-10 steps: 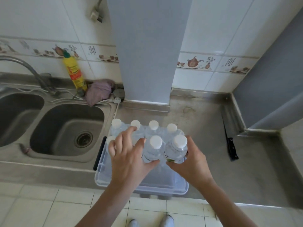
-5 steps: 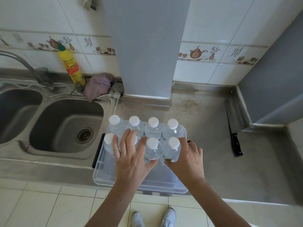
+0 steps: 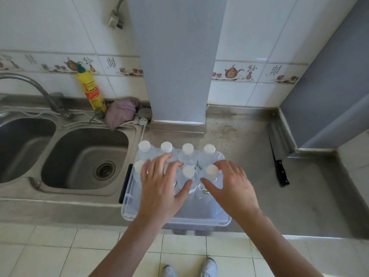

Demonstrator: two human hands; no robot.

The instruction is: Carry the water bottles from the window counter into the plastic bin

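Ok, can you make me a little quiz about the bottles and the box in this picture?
1. How many white caps show in the plastic bin?
2. True or false: the black-handled knife lies inside the sink.
3. Which hand has fingers spread by the cap of the bottle: left hand or right hand?

Key: 1. Seven, perhaps one more hidden under the left hand. 2. False, on the counter. 3. Right hand.

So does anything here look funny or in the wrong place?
Yes: a knife lies loose on the counter, right of the plastic bin. The bin's near end sticks out past the counter edge. The water bottles in it stand upright, and nothing looks spilled.
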